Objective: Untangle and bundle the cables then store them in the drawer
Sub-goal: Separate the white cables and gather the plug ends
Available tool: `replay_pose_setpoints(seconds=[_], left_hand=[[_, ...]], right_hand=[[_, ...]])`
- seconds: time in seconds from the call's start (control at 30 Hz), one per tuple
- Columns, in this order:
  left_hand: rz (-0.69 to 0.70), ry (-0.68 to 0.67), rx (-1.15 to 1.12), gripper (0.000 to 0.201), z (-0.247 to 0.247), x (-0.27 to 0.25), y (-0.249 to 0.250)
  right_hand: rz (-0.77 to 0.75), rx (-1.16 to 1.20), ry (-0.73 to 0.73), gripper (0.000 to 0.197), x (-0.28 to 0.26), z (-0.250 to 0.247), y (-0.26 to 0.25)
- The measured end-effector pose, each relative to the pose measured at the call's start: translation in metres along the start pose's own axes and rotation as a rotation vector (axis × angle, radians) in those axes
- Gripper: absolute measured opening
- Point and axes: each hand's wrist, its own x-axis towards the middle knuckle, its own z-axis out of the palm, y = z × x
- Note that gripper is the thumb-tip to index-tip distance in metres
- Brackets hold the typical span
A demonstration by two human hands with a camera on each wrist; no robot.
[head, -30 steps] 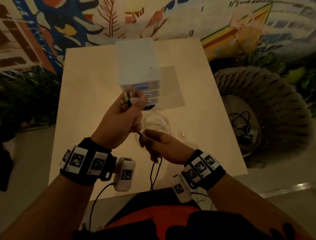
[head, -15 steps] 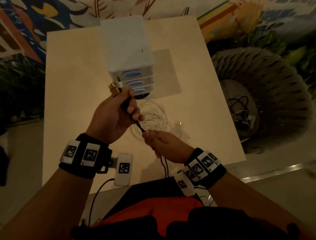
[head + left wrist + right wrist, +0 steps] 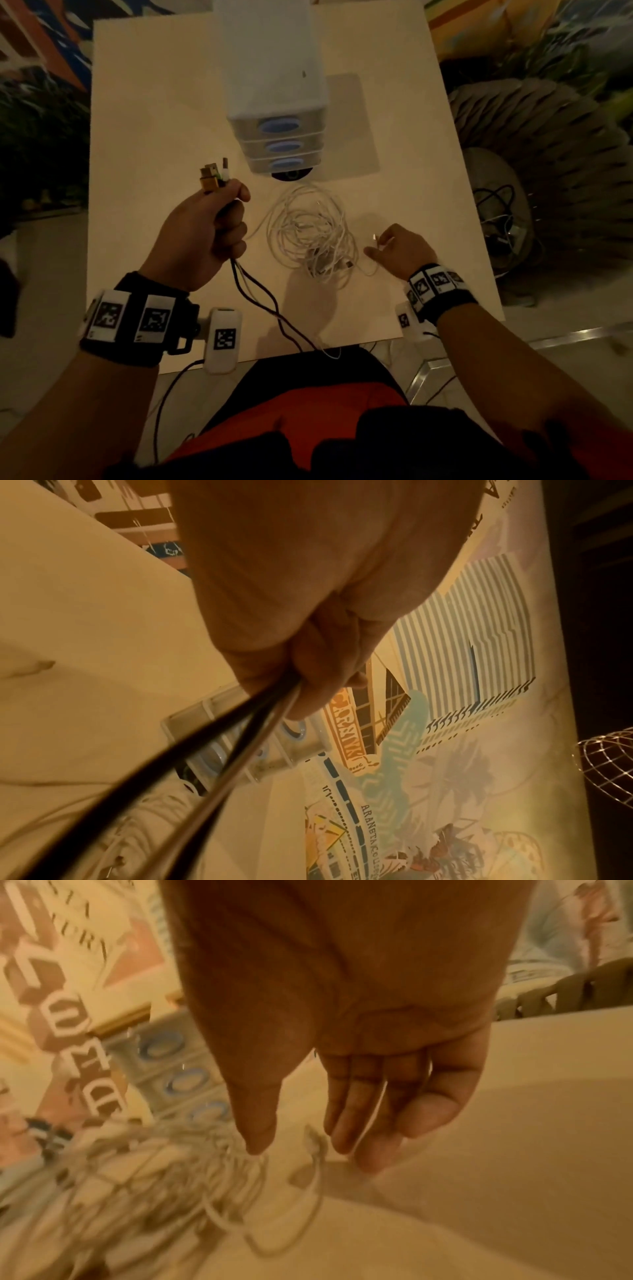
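Observation:
My left hand (image 3: 222, 226) grips several cable ends in a fist above the table; their plugs (image 3: 213, 177) stick out above the thumb. Black and white cables (image 3: 260, 301) trail from that fist (image 3: 301, 674) down over the near table edge. A tangle of white cable (image 3: 308, 236) lies in front of the white three-drawer unit (image 3: 274, 102), whose drawers are all closed. My right hand (image 3: 385, 245) hovers to the right of the tangle with straight fingers (image 3: 356, 1123). A loose white cable end (image 3: 313, 1139) lies between thumb and fingers, not pinched.
The beige table (image 3: 154, 137) ends close to my body and at the right. A large woven basket (image 3: 555, 144) stands on the floor to the right with dark cables (image 3: 496, 212) inside. A dark round object (image 3: 291, 175) sits under the drawer unit's front.
My right hand let go of the black cable below the left fist and moved right to the white cable end. The left hand keeps its grip on the plugs.

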Motion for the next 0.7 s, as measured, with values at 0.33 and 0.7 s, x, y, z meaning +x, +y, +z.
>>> replay_pose_setpoints(seconds=[0.33,0.7], left_hand=[[0.048,0.026,0.106,0.027,0.000,0.002,-0.003],[0.360,-0.073,0.596,0.026,0.067,-0.016,0.008]], right_hand=[[-0.143,0.616,0.205,0.009,-0.010,-0.020,-0.010],[-0.670,0.807,0.222,0.013,-0.105,-0.104,-0.088]])
